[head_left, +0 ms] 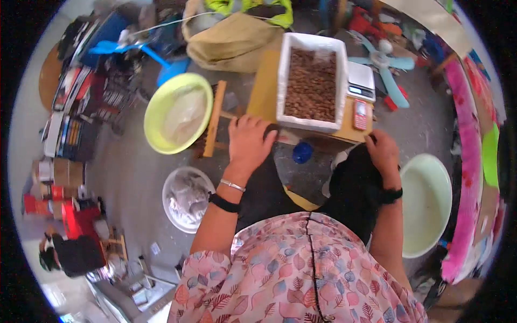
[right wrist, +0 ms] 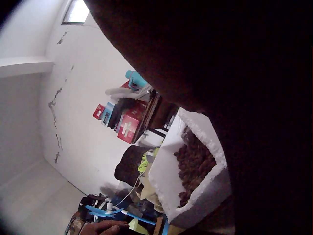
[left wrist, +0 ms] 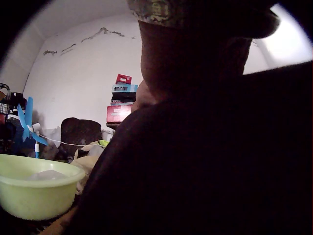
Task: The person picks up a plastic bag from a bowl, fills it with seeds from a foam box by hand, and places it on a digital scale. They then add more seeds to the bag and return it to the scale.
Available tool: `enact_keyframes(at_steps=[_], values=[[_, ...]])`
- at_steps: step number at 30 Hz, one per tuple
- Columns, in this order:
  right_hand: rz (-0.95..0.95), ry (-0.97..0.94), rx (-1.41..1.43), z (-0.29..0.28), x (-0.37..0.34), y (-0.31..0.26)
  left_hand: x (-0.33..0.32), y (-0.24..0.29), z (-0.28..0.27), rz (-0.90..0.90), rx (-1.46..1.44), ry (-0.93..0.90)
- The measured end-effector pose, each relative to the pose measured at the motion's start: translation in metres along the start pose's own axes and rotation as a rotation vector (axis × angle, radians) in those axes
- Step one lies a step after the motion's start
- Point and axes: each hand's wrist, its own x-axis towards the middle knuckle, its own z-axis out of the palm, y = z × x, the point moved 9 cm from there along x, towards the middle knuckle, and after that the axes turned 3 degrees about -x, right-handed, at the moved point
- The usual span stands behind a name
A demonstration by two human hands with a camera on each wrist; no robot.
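My left hand [head_left: 249, 141] rests on my left knee in dark trousers, with fingers spread and nothing held. On the other knee lies my right hand [head_left: 383, 153], its fingers bent loosely over the dark cloth close to the table's corner. Between and beyond the hands stands a white foam box [head_left: 282, 81] with many small brown pieces [head_left: 311, 86], like nuts or dried fruit. Right of the box sit a white digital scale [head_left: 361, 78] and a red phone [head_left: 360, 114]. The right wrist view shows the foam box [right wrist: 195, 205] past the dark shape of the hand.
The box stands on a low yellow-brown table [head_left: 262, 91]. A yellow-green basin [head_left: 152, 129] with a clear bag is at left, above a smaller white basin [head_left: 168, 212] lined with plastic. A pale green tub [head_left: 428, 210] stands at right; a blue ball-like thing [head_left: 302, 153] lies below the table.
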Motion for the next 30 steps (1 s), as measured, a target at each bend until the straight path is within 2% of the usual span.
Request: enact_keyframes(at_steps=[3,6,7,9,11,13,16,18,25,28,30], values=[[-0.007,0.009,0.023,-0.004,0.0,-0.004,-0.002,-0.021,-0.012,0.008,-0.353,0.116],[-0.036,0.051,0.013,0.005,0.003,0.006,-0.017,-0.078,-0.018,-0.292,-0.697,0.116],[-0.014,0.039,0.01,0.005,0.004,0.006,-0.029,-0.108,-0.017,-0.407,-0.681,0.133],[0.033,0.017,0.011,0.008,0.006,0.008,-0.062,-0.176,-0.003,-0.826,-0.684,0.042],[0.037,-0.004,0.001,0.009,0.008,0.007,-0.077,-0.219,-0.027,-0.708,-0.459,0.182],[0.029,-0.014,-0.012,0.011,0.01,0.006,-0.098,-0.279,-0.029,-0.673,-0.289,0.207],[0.008,-0.021,-0.037,0.012,0.014,0.003,-0.106,-0.319,-0.042,-0.692,-0.112,0.156],[0.015,-0.04,-0.056,0.013,0.015,0.001,-0.104,-0.341,-0.033,-0.682,-0.106,0.081],[0.03,-0.041,-0.069,0.012,0.019,-0.007,-0.08,-0.384,0.049,-0.554,0.097,-0.315],[0.037,-0.074,-0.081,0.013,0.02,-0.007,-0.075,-0.39,0.059,-0.585,0.11,-0.246],[0.044,-0.081,-0.096,0.012,0.021,-0.007,-0.071,-0.394,0.067,-0.557,0.166,-0.288]])
